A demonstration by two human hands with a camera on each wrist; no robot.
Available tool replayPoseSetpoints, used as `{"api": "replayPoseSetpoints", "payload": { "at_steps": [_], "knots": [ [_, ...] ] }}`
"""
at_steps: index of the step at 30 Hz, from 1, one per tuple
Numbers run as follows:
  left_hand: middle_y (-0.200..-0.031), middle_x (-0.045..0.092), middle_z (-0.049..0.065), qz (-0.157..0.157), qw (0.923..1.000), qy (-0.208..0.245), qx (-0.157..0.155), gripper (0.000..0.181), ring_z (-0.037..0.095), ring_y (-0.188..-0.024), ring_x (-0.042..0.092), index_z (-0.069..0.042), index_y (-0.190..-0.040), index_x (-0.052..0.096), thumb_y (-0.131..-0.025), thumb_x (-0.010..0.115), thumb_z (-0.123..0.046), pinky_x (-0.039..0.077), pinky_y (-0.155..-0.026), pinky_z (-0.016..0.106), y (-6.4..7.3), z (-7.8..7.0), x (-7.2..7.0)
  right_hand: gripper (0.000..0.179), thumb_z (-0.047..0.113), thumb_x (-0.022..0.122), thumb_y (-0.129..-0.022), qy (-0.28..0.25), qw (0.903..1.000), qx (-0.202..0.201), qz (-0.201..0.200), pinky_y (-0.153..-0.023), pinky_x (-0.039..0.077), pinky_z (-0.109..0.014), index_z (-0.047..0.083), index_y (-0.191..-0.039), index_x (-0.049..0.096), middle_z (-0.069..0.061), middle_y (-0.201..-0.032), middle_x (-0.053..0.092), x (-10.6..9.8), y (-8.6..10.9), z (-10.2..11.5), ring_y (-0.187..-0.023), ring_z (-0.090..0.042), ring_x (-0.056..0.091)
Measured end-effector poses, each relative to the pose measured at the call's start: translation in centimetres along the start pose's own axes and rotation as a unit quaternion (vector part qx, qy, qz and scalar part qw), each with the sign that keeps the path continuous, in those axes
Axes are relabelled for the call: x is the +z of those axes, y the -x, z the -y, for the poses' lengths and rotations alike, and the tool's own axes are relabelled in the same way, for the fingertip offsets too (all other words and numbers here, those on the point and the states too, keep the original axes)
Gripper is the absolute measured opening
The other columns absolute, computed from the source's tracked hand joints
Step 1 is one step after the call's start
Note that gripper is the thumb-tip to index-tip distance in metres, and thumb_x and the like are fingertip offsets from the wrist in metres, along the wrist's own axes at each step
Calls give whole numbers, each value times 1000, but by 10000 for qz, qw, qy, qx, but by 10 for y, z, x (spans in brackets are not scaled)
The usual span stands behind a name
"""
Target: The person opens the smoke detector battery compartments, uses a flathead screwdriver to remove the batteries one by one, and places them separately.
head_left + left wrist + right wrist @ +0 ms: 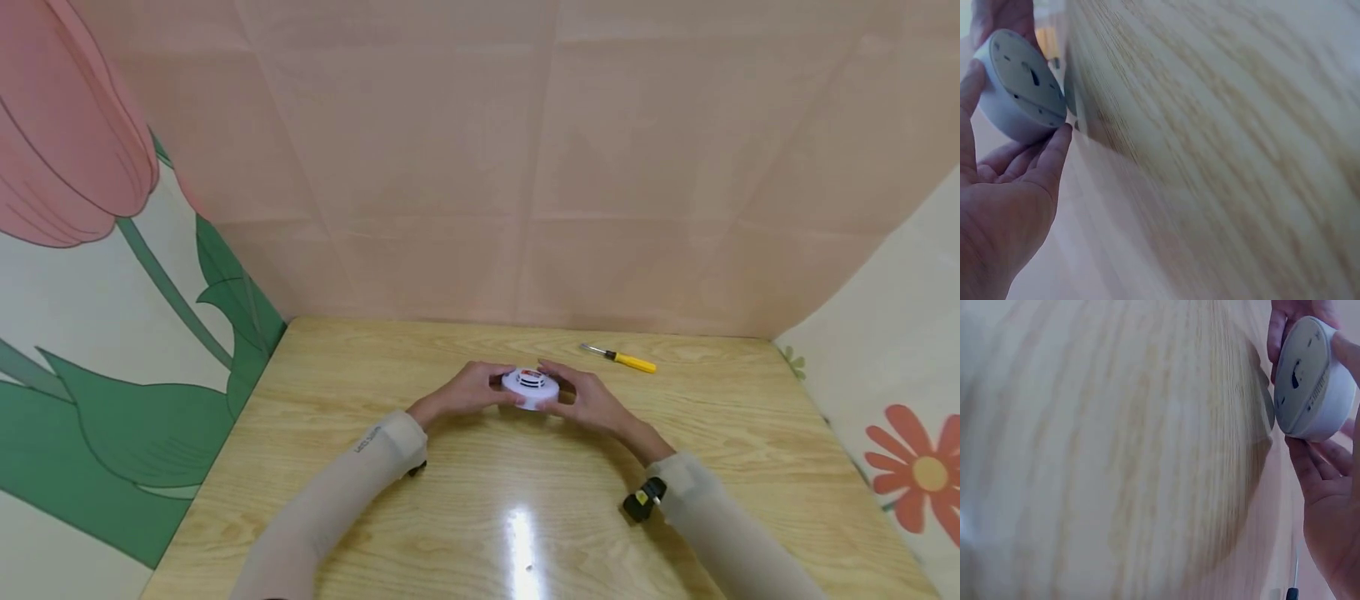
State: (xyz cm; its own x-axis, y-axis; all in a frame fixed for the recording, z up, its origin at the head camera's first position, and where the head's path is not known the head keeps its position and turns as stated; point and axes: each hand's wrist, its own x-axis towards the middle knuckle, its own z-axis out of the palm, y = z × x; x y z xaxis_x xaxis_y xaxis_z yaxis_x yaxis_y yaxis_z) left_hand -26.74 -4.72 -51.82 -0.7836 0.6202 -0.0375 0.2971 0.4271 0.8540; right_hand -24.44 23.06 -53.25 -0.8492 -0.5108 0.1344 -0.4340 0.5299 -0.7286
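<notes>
1. We see a white, round, vented device (530, 388) held over the wooden table (465, 508), its flat underside showing in both wrist views.
2. We judge it light, stiff, rather smooth and crackable if dropped; its side wall offers the best hold.
3. Our left hand (474, 388) and right hand (592, 402) grip opposite sides, fingers and thumbs partly spread around it.
4. Beyond, rightward, lies a yellow-handled screwdriver (633, 362). We see no containers.

"What lies beyond the fingers (489, 368)?"
"A creased, dusty-pink wall covering (525, 167)."
"And beside them?"
"Left, a white wall (67, 287) with a big pink tulip (67, 125); right, a pale wall (900, 317) bearing a red flower (928, 474)."
"Below?"
"A yellowish wood-grain tabletop (472, 500), a white glare streak (523, 550) nearer the viewer."
</notes>
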Motion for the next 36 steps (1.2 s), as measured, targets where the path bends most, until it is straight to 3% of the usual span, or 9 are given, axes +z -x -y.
{"api": "replayPoseSetpoints", "payload": {
  "at_steps": [7,15,21,25,30,36],
  "knots": [
    [-145,65,13,27,9998,179,-126,69,17,-123,66,-1,-152,54,-100,74,-42,54,-106,34,-1,0,-3,75,26,83,-95,-197,9976,-651,-159,-109,53,-49,0,-156,49,-19,-155,55,4,1,0,-137,-35,59],
    [-152,60,14,-121,9987,480,-139,63,23,-131,62,-6,-155,53,-105,68,-41,52,-109,37,-1,-6,-1,56,16,71,-103,-296,9957,-806,-359,-103,57,-42,2,-154,53,-21,-150,60,5,1,0,-127,-32,65],
    [-154,58,12,-262,9962,825,-1,58,19,-129,64,-15,-158,52,-107,65,-40,54,-105,34,-1,-4,5,53,24,68,-106,-149,9979,-422,-471,-98,57,-28,12,-155,55,-15,-151,60,5,1,0,-121,-23,68],
    [-159,53,9,-307,9957,872,102,58,19,-133,61,-21,-161,48,-108,60,-42,54,-106,36,-1,-3,6,51,28,65,-108,-240,9984,-156,-497,-98,58,-34,14,-156,55,-13,-149,63,4,0,2,-118,-23,66],
    [-162,49,9,-314,9962,673,463,65,22,-137,59,-24,-167,36,-108,63,-33,51,-111,36,0,-5,6,49,37,58,-111,-500,9962,349,-618,-104,55,-48,13,-154,57,-12,-147,64,1,-3,5,-127,-26,63],
    [-155,55,16,-106,9955,461,819,88,25,-129,65,-26,-170,24,-100,76,-12,55,-105,29,0,-6,4,51,41,51,-113,-1302,9832,1095,-661,-86,64,-41,4,-147,60,-19,-132,69,-1,-7,7,-109,-26,68]
  ]
}}
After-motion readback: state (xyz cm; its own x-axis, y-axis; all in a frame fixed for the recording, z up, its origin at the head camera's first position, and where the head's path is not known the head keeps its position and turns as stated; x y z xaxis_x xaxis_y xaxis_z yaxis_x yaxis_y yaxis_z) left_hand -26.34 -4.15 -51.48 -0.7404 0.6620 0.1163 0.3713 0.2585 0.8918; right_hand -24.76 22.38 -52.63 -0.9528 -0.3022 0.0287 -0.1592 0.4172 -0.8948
